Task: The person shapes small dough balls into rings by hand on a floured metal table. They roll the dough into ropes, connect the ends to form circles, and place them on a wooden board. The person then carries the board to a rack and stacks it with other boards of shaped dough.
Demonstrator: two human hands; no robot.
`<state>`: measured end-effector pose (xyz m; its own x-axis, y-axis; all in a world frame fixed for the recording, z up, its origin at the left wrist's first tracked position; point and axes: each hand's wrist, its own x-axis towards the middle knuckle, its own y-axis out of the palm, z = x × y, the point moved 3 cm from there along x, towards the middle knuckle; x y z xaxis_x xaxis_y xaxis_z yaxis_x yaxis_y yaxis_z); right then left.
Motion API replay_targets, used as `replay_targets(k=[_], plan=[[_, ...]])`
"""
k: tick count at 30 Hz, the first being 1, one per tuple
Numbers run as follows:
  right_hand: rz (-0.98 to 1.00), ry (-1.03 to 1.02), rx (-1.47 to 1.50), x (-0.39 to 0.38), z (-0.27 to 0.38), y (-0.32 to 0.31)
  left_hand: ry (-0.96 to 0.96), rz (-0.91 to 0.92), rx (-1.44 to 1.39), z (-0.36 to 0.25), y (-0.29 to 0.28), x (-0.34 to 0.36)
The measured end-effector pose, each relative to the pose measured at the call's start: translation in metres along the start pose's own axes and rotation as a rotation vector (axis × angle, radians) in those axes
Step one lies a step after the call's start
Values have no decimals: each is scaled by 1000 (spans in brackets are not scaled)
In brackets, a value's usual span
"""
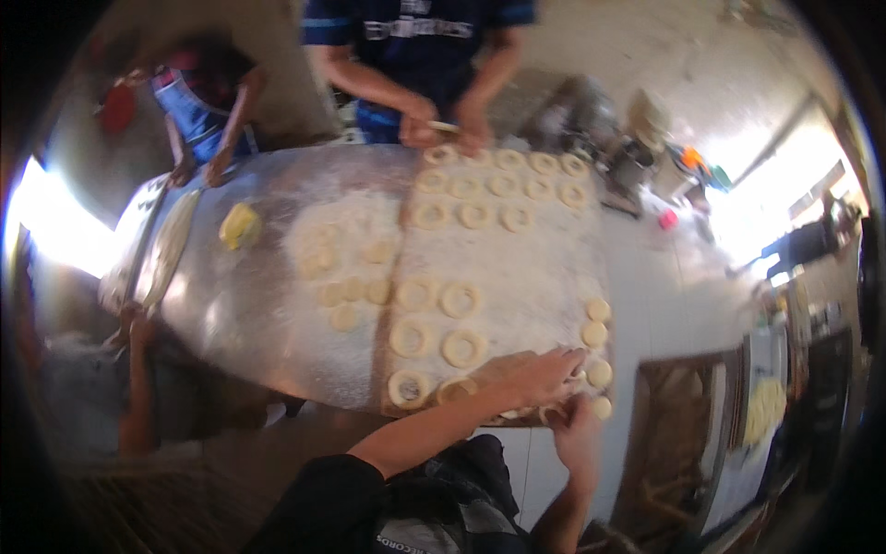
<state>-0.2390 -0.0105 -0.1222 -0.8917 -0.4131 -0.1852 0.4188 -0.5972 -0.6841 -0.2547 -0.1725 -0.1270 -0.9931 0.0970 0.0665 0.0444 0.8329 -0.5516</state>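
Facing hands (548,374) and dough discs (599,373), a shirt (411,65) bears white lettering (417,29).

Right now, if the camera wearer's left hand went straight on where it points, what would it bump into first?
Probably one of the round dough pieces along the right edge of the floured board, just past the left hand; depth is unclear, so it might pass above them.
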Motion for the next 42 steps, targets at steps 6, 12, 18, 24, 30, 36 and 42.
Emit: replay_targets(k=[6, 12, 18, 24, 30, 36, 42], plan=[[-35, -251, 219, 47, 92, 17, -265, -636, -226, 92, -122, -94], [252, -512, 186, 155, 228, 165, -474, -911, 74, 188, -245, -166], [130, -651, -377, 251, 297, 289, -521, -930, 571, 202, -273, -181], [98, -547, -438, 249, 303, 308, -524, -849, 110, 225, -298, -198], [407, -426, 382, 199, 327, 267, -327, -758, -340, 216, -319, -183], [407, -395, 711, 151, 359, 240, -255, -790, -600, 167, -338, -201], [68, -469, 195, 128, 363, 241, -205, -792, -311, 144, -339, -214]])
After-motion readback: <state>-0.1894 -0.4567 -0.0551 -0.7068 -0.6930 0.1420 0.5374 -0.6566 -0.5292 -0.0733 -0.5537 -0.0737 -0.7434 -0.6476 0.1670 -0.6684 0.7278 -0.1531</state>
